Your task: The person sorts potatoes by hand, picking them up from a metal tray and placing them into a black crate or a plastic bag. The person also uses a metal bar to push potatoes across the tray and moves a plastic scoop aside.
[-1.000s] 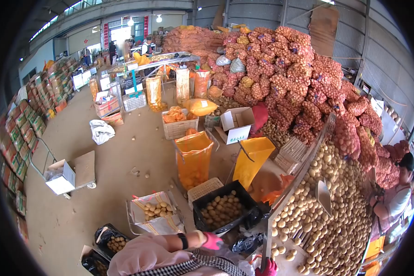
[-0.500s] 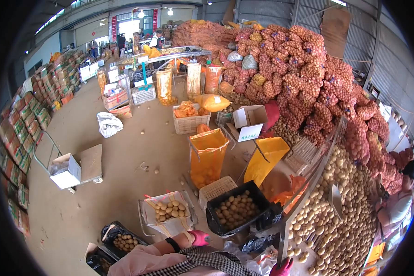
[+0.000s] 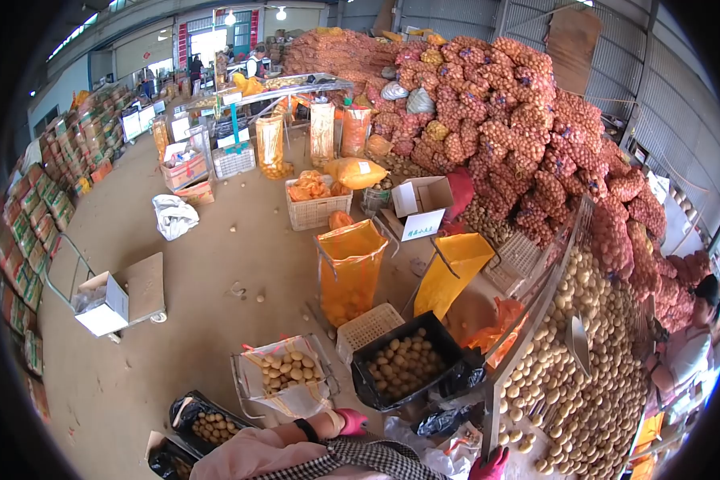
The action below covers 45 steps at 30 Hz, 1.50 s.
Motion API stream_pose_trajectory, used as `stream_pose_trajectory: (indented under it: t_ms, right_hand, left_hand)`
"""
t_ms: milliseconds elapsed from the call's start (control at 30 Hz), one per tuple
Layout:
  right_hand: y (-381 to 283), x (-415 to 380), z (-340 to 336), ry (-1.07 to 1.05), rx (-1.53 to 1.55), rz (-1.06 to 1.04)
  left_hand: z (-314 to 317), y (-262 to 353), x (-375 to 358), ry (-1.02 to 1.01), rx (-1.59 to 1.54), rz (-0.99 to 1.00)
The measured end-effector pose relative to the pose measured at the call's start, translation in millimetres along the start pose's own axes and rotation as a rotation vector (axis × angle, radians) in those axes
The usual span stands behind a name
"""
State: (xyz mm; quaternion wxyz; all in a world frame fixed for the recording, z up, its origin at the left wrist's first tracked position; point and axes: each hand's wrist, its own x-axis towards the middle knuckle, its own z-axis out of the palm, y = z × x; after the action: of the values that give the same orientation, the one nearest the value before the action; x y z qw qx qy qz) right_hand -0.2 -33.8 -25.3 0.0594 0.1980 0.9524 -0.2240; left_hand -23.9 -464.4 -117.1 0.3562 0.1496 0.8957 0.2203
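My left hand (image 3: 350,422), in a pink glove, is above the floor between a framed white bag of potatoes (image 3: 290,371) and a black-lined crate of potatoes (image 3: 408,362). Its fingers look curled, and whatever they may hold is too small to make out. Near the bottom edge, my right hand (image 3: 490,466), also in a pink glove, is at the lower end of the metal rim (image 3: 492,416) of the sorting table. Its fingers are partly cut off by the frame. Many loose potatoes (image 3: 596,360) lie on the table to the right.
Orange bags on frames (image 3: 352,272) stand ahead, beside an empty beige crate (image 3: 370,330). Net sacks (image 3: 488,120) are piled high behind. A flat cart (image 3: 146,288) is on the left. Another person (image 3: 684,356) is at the table's far right side.
The view has shifted slightly, so most things sit a little further left and lower or higher in the frame. Both hands remain in nearly the same places.
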Motion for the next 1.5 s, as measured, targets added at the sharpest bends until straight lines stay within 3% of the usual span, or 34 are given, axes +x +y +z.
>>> stream_pose_trajectory:
  t_ms: [367,433,467,533,567,633,667,700,867,967,1133,1200,1300,1333,1400,1500]
  right_hand:
    - [4.7,1.5,10.1,-0.005,0.089,0.046]
    - [-6.2,-5.4,14.8,0.401,0.117,-0.135]
    - [-18.1,-12.3,-3.3,0.284,0.079,-0.131]
    - [-9.0,-1.7,1.5,0.315,0.143,-0.16]
    - [-2.2,0.9,6.7,0.297,0.163,-0.053]
    - [7.4,-2.8,4.5,0.372,0.284,-0.12]
    - [7.7,1.2,5.5,0.381,0.229,-0.093]
    - [7.1,1.4,4.6,0.373,0.222,-0.046]
    - [13.4,-32.3,3.2,0.515,0.203,-0.2]
    - [32.3,-50.5,10.1,0.526,0.082,-0.159]
    - [68.2,-61.5,-0.9,0.413,0.068,0.005]
    - [80.3,-70.4,-13.9,0.42,0.13,-0.012]
    - [105.2,-89.2,-50.1,0.6,0.205,-0.151]
    - [121.2,-93.4,-62.0,0.652,0.205,-0.103]
    - [164.3,-100.4,-77.1,0.73,0.192,0.015]
    - [256.5,-96.1,-87.3,0.8,0.065,0.274]
  left_hand:
    - [-0.3,26.5,18.6,-0.11,0.083,0.02]
    - [10.2,28.8,19.6,-0.055,0.13,0.091]
    - [3.6,32.9,13.8,-0.061,0.064,0.097]
    - [12.2,20.2,18.1,0.092,0.069,0.252]
    - [11.3,23.0,27.5,0.022,0.056,0.236]
    - [-21.0,68.4,0.1,-0.002,-0.1,0.144]
    - [-19.3,70.0,8.0,-0.055,0.011,0.086]
    - [-12.8,67.6,16.6,-0.063,0.03,0.149]
    - [-3.3,97.0,54.7,-0.212,0.223,0.19]
    - [-12.0,144.3,64.8,-0.246,0.349,0.275]
    - [-24.9,246.0,74.5,-0.19,0.14,0.482]
    - [-19.7,281.7,81.0,0.071,-0.045,0.738]
    - [-5.0,335.2,96.1,0.194,0.016,0.875]
    - [0.2,352.2,104.6,0.193,0.014,0.877]
    - [14.0,378.2,122.8,0.138,0.296,0.951]
    - [51.2,405.0,159.9,0.092,0.364,0.911]
